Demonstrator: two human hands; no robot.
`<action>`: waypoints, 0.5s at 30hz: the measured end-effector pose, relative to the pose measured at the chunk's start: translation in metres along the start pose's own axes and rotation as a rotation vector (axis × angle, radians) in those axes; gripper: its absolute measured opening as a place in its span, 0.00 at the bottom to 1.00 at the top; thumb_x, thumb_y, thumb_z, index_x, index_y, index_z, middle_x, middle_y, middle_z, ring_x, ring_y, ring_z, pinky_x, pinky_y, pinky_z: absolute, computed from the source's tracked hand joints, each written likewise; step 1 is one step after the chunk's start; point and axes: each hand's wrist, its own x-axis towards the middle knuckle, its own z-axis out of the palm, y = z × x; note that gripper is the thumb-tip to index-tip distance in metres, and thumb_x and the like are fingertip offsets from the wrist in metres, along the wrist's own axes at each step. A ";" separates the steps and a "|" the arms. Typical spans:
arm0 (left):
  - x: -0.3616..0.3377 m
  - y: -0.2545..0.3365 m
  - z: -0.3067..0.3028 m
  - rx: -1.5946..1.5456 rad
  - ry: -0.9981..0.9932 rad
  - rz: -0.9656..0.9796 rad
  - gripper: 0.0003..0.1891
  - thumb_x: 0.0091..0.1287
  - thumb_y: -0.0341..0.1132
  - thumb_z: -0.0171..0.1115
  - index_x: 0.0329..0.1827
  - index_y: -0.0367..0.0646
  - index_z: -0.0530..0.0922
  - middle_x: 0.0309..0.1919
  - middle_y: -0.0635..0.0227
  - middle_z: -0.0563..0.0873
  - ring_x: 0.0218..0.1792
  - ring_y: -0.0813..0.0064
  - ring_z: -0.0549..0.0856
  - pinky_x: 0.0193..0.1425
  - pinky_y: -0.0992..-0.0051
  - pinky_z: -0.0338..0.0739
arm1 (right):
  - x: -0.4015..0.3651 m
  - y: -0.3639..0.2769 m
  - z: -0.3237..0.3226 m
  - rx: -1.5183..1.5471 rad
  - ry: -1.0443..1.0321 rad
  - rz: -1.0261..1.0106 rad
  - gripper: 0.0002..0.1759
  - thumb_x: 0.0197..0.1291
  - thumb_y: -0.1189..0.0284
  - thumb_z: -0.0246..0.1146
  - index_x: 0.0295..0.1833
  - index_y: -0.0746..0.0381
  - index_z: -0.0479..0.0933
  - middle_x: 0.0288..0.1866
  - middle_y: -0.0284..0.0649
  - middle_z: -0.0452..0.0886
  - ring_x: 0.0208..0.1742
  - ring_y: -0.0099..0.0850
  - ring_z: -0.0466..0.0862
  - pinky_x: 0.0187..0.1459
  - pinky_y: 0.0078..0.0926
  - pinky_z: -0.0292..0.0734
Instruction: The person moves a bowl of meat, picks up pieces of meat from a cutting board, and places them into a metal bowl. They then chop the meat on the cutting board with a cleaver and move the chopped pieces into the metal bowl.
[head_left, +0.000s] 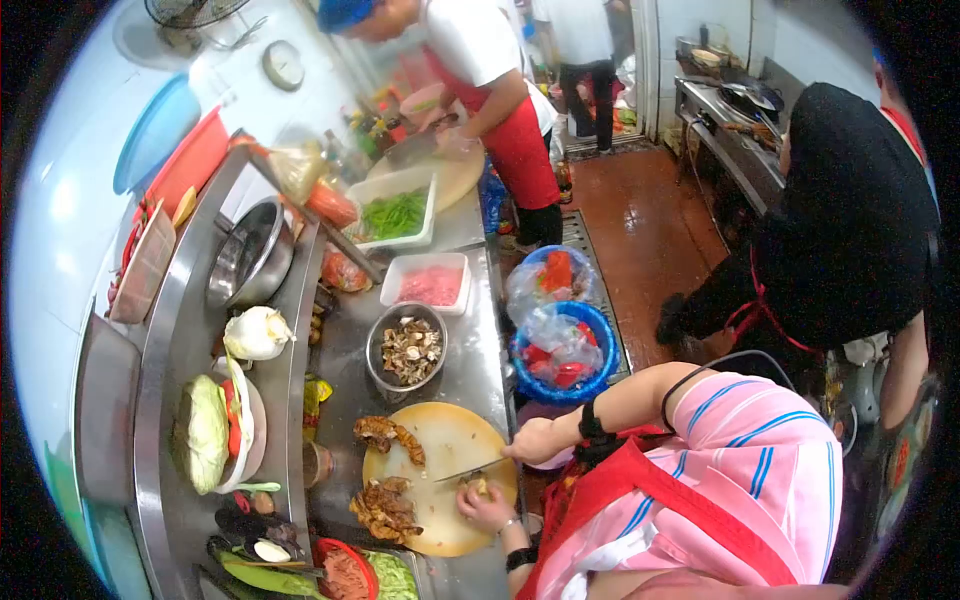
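Note:
A round yellow cutting board (440, 425) lies on the steel counter in front of me. My right hand (532, 440) is closed around the handle of a knife (470, 470), whose blade crosses above the board and points left. Just below the blade, my left hand (486, 506) has its fingers curled over a small brownish piece of food (480, 487), mostly covered by the fingers. Brown, craggy food pieces lie at the board's left side, one clump upper left (390, 438) and a larger one lower left (387, 510).
Beyond the board stand a metal bowl of chopped mushrooms (408, 350), a white tub of pink meat (432, 283) and a tub of green vegetables (395, 212). Blue baskets (608, 372) sit right of the counter. A person in a red apron (510, 140) and one in black (850, 230) stand nearby.

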 end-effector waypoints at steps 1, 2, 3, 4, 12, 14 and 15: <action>0.000 -0.003 0.002 -0.006 0.000 0.011 0.18 0.48 0.35 0.66 0.42 0.41 0.73 0.48 0.55 0.72 0.50 0.53 0.73 0.51 0.56 0.69 | 0.000 0.002 0.000 -0.002 0.016 -0.019 0.15 0.55 0.66 0.50 0.47 0.58 0.71 0.22 0.48 0.78 0.24 0.46 0.81 0.24 0.45 0.74; -0.001 -0.007 0.004 0.028 0.012 0.000 0.18 0.47 0.34 0.66 0.41 0.43 0.74 0.49 0.56 0.72 0.50 0.54 0.73 0.51 0.56 0.69 | -0.001 0.003 0.001 -0.047 0.031 -0.043 0.15 0.54 0.67 0.50 0.48 0.58 0.70 0.22 0.47 0.78 0.24 0.45 0.80 0.24 0.44 0.74; -0.002 -0.009 0.002 0.068 0.022 -0.015 0.17 0.47 0.34 0.66 0.41 0.45 0.74 0.49 0.58 0.73 0.51 0.55 0.73 0.50 0.57 0.70 | -0.001 0.001 0.004 -0.042 0.035 -0.039 0.15 0.54 0.67 0.50 0.48 0.58 0.70 0.22 0.47 0.78 0.24 0.45 0.80 0.24 0.44 0.74; -0.001 -0.009 0.002 0.067 0.023 -0.011 0.17 0.47 0.34 0.66 0.41 0.45 0.74 0.49 0.58 0.73 0.51 0.55 0.73 0.50 0.57 0.70 | -0.001 0.002 0.004 -0.046 0.034 -0.041 0.15 0.54 0.67 0.50 0.48 0.58 0.70 0.22 0.47 0.78 0.24 0.46 0.81 0.24 0.44 0.74; 0.001 -0.009 -0.001 0.069 0.049 -0.017 0.08 0.51 0.33 0.62 0.34 0.46 0.80 0.44 0.61 0.76 0.44 0.58 0.76 0.46 0.61 0.72 | 0.001 -0.006 -0.021 0.011 -0.200 0.095 0.16 0.54 0.69 0.49 0.49 0.59 0.70 0.30 0.50 0.80 0.32 0.46 0.82 0.32 0.44 0.76; -0.001 -0.010 0.001 0.046 0.046 -0.064 0.08 0.52 0.36 0.62 0.35 0.47 0.80 0.43 0.63 0.76 0.44 0.59 0.76 0.45 0.61 0.73 | 0.002 -0.003 -0.018 -0.020 -0.170 0.097 0.16 0.56 0.68 0.47 0.47 0.58 0.72 0.32 0.50 0.80 0.34 0.47 0.82 0.34 0.44 0.76; -0.001 -0.013 0.005 0.042 0.090 -0.025 0.08 0.53 0.37 0.62 0.35 0.48 0.80 0.43 0.63 0.76 0.44 0.59 0.77 0.44 0.61 0.74 | 0.001 -0.007 -0.027 -0.013 -0.193 0.132 0.15 0.56 0.68 0.47 0.46 0.59 0.73 0.32 0.50 0.80 0.34 0.47 0.82 0.33 0.44 0.76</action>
